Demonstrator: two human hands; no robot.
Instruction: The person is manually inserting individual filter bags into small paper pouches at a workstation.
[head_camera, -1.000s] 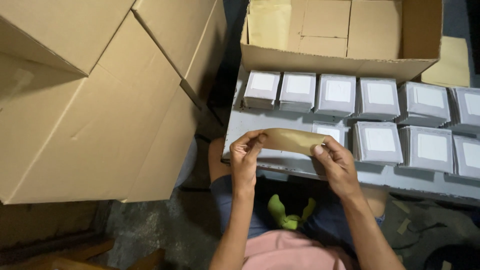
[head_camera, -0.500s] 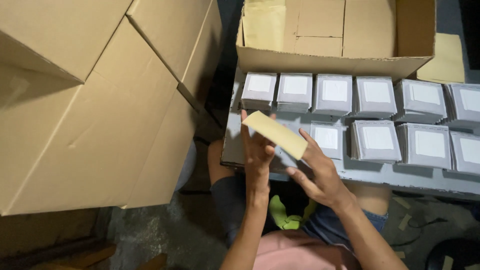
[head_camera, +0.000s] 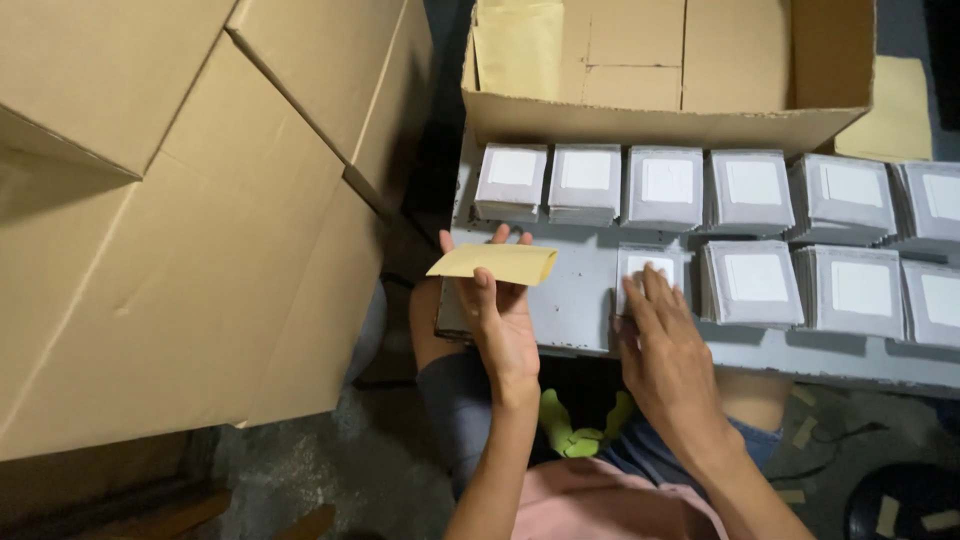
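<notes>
Directly below me, my left hand (head_camera: 503, 320) pinches a small tan envelope (head_camera: 494, 263) between thumb and fingers, holding it above the near left corner of a grey board (head_camera: 580, 300) that rests across my lap. Its long axis runs left to right, nearly level, with one pointed corner aimed left and its far end toward the stacks. My right hand (head_camera: 665, 345) lies flat, fingers spread, its fingertips (head_camera: 640, 285) pressing on the nearest stack of grey packets (head_camera: 650, 270).

Open room is scarce. A bare strip of board lies between my two hands, and that is the only free patch. Behind it, a back row of packet stacks (head_camera: 668, 187) runs edge to edge, touching the front wall of an open cardboard box (head_camera: 660, 122). More stacks (head_camera: 800, 285) fill the board to the right, just beside my right hand. Large cardboard cartons (head_camera: 170, 220) crowd the left side, close to my left forearm.

Under the board's near edge I see my knees, a green object (head_camera: 578, 432) between them, and a dark, rough concrete floor (head_camera: 330, 470).
</notes>
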